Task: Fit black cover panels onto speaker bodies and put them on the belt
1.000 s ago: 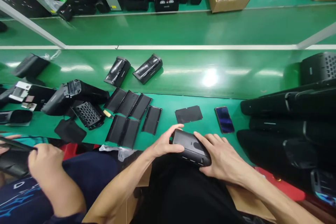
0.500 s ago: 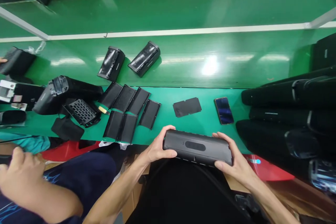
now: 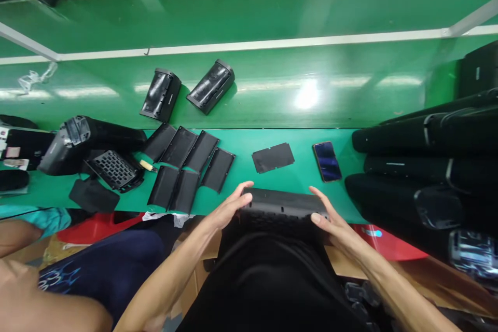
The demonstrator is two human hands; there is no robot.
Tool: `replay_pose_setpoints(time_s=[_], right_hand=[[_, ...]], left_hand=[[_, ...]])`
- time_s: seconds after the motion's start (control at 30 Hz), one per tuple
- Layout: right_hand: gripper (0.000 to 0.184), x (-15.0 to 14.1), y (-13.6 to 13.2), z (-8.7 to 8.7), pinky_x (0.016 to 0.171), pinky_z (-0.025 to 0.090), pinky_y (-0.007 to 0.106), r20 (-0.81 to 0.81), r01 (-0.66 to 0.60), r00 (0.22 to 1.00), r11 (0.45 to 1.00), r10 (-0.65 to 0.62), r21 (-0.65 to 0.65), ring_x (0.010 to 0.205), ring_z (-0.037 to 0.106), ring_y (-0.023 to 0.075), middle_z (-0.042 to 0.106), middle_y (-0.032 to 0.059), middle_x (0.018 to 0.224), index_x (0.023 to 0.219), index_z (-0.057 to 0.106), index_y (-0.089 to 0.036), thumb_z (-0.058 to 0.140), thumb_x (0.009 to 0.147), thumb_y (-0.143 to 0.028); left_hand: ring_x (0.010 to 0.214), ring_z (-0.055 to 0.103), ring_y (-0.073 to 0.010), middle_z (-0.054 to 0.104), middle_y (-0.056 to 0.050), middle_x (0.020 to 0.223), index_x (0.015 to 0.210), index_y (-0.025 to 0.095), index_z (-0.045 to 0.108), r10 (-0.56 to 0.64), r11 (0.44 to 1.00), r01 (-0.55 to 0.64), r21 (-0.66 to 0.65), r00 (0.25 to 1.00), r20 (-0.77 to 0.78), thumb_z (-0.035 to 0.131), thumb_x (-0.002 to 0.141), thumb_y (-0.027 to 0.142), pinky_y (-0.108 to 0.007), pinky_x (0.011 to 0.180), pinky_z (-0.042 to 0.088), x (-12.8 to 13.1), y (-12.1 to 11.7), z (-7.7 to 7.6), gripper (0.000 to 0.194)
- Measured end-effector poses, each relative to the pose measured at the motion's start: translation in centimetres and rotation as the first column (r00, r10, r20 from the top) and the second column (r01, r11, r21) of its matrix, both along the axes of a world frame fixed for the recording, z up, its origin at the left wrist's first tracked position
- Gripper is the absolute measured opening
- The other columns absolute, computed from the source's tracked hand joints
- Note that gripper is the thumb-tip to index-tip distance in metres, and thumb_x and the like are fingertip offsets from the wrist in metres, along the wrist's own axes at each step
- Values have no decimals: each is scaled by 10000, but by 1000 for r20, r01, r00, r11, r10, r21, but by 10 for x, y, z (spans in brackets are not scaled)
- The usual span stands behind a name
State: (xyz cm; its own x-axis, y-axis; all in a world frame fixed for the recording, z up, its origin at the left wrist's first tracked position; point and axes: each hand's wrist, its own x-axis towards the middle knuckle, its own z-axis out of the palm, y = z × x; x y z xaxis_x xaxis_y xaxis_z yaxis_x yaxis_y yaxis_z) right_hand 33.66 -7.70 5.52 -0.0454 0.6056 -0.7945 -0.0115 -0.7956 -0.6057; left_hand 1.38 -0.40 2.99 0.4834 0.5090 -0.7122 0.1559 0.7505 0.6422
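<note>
Between my hands, close to my body at the table's front edge, is a long black plastic speaker housing. My left hand grips its left end, thumb on top. Closed on the right end is my right hand, its thumb against the slotted edge. The housing is tilted, with a row of small slots and a dark side facing me; its underside is hidden. A flat black notched sheet lies just beyond it. To the right of that sheet rests a smartphone.
Several curved black panels lie left of centre, beside a yellow-handled tool and a perforated black grille. Two black speakers stand farther back. Long black cases are stacked at right. A co-worker's arm is at lower left.
My hands have rolled the housing: its face with the oval panel has turned out of sight, and the slotted edge shows. The co-worker's hand at lower left has left the view.
</note>
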Motion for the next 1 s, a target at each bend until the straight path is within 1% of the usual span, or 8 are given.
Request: replay_pose_setpoints(time_s=[0.13, 0.23, 0.3, 0.47, 0.6, 0.73, 0.87, 1.0], right_hand=[[936, -6, 4, -20, 927, 554, 428, -113, 166, 978, 981, -176, -96, 1074, 733, 320, 752, 80, 1224, 1533, 420, -320, 819, 753, -649], [704, -12, 7, -33, 734, 565, 367, -103, 263, 952, 942, -289, -207, 800, 747, 275, 787, 22, 899, 1324, 590, -285, 849, 735, -570], [527, -13, 10, -39, 671, 555, 342, -96, 290, 941, 918, -325, -269, 728, 729, 251, 771, 5, 815, 1140, 666, -267, 862, 728, -529], [404, -10, 15, -43, 673, 567, 333, -102, 270, 944, 914, -313, -302, 754, 727, 235, 788, 23, 881, 1009, 700, -250, 839, 767, -543], [473, -12, 15, -44, 699, 571, 353, -80, 261, 952, 923, -294, -283, 792, 740, 260, 790, 20, 876, 1079, 687, -261, 840, 752, -566], [559, -11, 11, -45, 722, 584, 386, -63, 244, 961, 932, -269, -267, 813, 756, 291, 791, 27, 874, 1141, 654, -272, 828, 737, -618], [787, 2, 5, -45, 968, 566, 496, -41, 80, 995, 982, -89, -171, 1093, 738, 365, 787, 86, 1167, 1355, 600, -303, 822, 705, -687], [757, 18, 5, -53, 1105, 485, 570, 31, -53, 998, 998, 54, -46, 1215, 683, 422, 745, 124, 1298, 1327, 657, -275, 824, 706, -675]], left_hand=[[943, 620, -227, 659, -17, 1086, 1434, 329, 486, 32, 993, -36, -110, 999, -31, 728, 810, 561, -307, 800, 446, 7, 5, -9, 709], [758, 563, -176, 603, 27, 868, 1251, 288, 573, 54, 981, -83, -176, 985, -163, 694, 791, 568, -264, 665, 398, 19, 6, -16, 552], [713, 529, -167, 556, 40, 801, 1165, 273, 596, 15, 974, -69, -217, 971, -240, 662, 797, 612, -254, 620, 364, 24, 7, -18, 505], [829, 553, -186, 614, 15, 913, 1129, 256, 625, 0, 980, -44, -196, 976, -217, 637, 788, 758, -265, 666, 376, 22, 9, -22, 607], [804, 570, -176, 617, 25, 855, 1086, 227, 640, 134, 973, -162, -162, 976, -172, 730, 761, 638, -267, 689, 398, 22, 1, -34, 532], [885, 639, -199, 685, -36, 1007, 1110, 199, 664, 202, 977, -209, -28, 964, -176, 669, 926, 531, -348, 783, 533, 22, -4, -41, 380], [1045, 679, -246, 686, -83, 1269, 1191, 207, 685, 264, 965, -255, 69, 942, -210, 486, 1067, 431, -447, 895, 571, 12, -4, -38, 324], [1123, 663, -271, 650, -78, 1347, 1232, 209, 692, 360, 916, -243, 319, 850, -386, 645, 987, 426, -409, 916, 588, 2, -2, -44, 331]])
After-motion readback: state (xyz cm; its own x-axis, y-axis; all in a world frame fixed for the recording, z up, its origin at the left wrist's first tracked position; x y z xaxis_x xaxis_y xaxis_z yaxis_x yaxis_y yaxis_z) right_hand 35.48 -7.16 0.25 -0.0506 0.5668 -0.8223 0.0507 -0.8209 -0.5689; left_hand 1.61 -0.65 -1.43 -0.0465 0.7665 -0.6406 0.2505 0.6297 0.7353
